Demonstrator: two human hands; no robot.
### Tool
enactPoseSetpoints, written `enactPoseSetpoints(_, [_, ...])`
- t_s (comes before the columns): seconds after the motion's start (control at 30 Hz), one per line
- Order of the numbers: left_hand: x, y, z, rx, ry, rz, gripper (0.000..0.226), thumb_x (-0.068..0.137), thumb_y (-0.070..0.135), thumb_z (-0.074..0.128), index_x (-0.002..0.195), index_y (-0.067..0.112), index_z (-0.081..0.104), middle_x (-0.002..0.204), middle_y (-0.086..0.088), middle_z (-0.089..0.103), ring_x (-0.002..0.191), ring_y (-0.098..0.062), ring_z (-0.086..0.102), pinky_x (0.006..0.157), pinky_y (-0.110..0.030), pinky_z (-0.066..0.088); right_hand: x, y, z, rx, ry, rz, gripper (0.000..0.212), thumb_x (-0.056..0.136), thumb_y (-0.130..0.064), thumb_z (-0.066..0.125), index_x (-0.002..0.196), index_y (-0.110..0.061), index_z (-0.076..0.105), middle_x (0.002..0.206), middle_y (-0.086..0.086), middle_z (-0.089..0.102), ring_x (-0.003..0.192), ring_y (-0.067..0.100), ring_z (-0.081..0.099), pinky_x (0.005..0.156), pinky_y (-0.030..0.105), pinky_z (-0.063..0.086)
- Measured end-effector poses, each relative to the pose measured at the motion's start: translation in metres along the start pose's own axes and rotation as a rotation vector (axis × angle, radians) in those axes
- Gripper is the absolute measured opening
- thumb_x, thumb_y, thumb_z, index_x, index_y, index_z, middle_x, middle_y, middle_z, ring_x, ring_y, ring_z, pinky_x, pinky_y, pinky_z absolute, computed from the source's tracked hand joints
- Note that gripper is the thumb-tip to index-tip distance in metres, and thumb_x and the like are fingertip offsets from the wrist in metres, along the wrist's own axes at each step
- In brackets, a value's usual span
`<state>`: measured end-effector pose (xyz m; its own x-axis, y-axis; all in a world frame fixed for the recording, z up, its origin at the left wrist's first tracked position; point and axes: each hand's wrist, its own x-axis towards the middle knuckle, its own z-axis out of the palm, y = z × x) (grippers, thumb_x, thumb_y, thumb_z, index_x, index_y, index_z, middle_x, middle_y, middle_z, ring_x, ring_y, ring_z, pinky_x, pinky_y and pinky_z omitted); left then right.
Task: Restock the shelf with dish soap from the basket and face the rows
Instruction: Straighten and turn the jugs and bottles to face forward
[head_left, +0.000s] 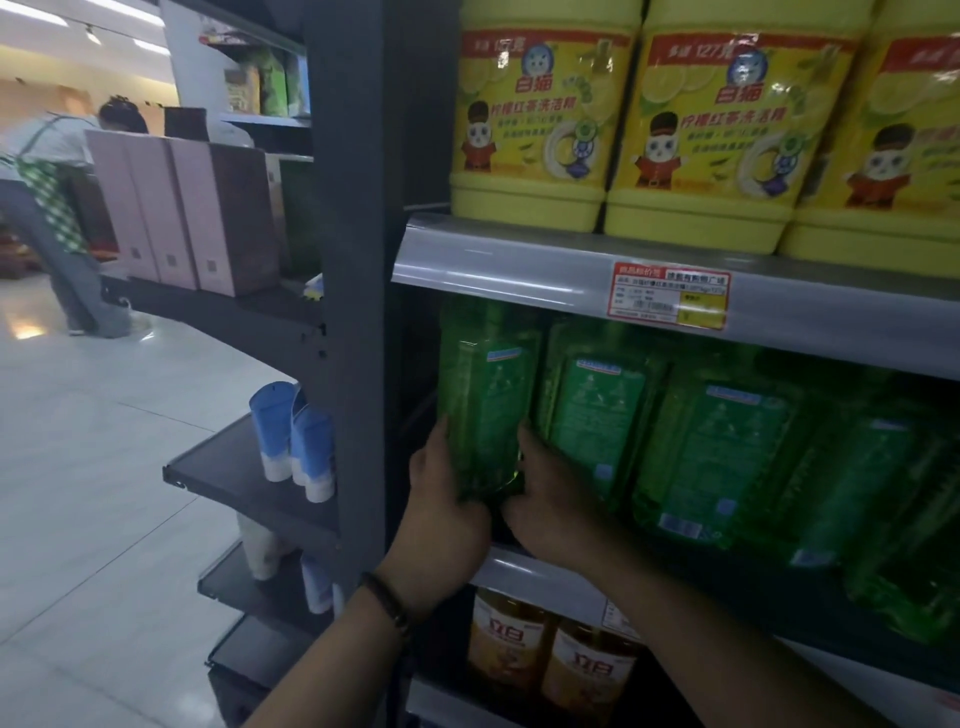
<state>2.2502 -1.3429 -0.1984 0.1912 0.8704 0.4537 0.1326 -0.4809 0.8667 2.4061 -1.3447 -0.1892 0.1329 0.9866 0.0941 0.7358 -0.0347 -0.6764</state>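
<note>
A: Status of restock?

B: In progress, by my reading. Left hand (441, 514) and right hand (545, 499) both grasp one green bottle (485, 395) by its lower sides, at the left end of the middle shelf (535, 571). Base looks at or just above the shelf lip; contact not resolvable.

A: The row?

B: To the right of the hands, more green bottles (597, 410) stand close together, labels outward, though the far ones lean and blur. Facing likely still needed there.

A: Basket?

B: Not in view, so stock remaining is unknown.

A: Contents?

B: Held bottle is clear green plastic, apparently full of liquid. Above the hands, yellow jugs (535, 114) are opaque. Below the hands, amber bottles (511, 639) look filled.
</note>
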Motion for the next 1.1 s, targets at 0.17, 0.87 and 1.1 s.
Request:
enactPoseSetpoints(0.17, [0.015,0.013,-0.003,-0.214,0.03,-0.075,0.072,0.082,-0.01,0.051,0.124,0.048,0.063,0.12,0.0,0.074,0.116,-0.024,0.071,0.097,-0.041,0.059,-0.017,-0.008,0.0,-0.113,0.022,-0.036,0.08,0.085,-0.02,0.058,0.163,-0.024,0.037,0.155,0.003,0.056,0.138,0.026,0.057,0.111,0.041,0.052])
enactPoseSetpoints(0.87, [-0.02,-0.005,0.003,0.015,0.211,0.114,0.057,0.09,0.026,0.042,0.145,0.041,0.047,0.14,0.021,0.057,0.136,-0.007,0.052,0.114,-0.038,0.047,-0.032,-0.027,0.014,-0.178,0.228,-0.037,0.064,0.094,-0.042,0.072,0.146,-0.023,0.042,0.129,0.006,0.064,0.115,0.029,0.066,0.09,0.045,0.061])
enactPoseSetpoints(1.1, [0.033,0.008,-0.003,-0.359,0.066,-0.279,0.043,0.096,0.009,0.043,0.127,0.027,0.066,0.118,-0.009,0.075,0.118,-0.039,0.067,0.093,-0.046,0.059,-0.074,-0.026,0.032,-0.297,0.156,-0.12,0.084,0.105,-0.036,0.052,0.17,-0.027,-0.001,0.173,0.0,0.015,0.158,0.027,0.022,0.128,0.04,0.028])
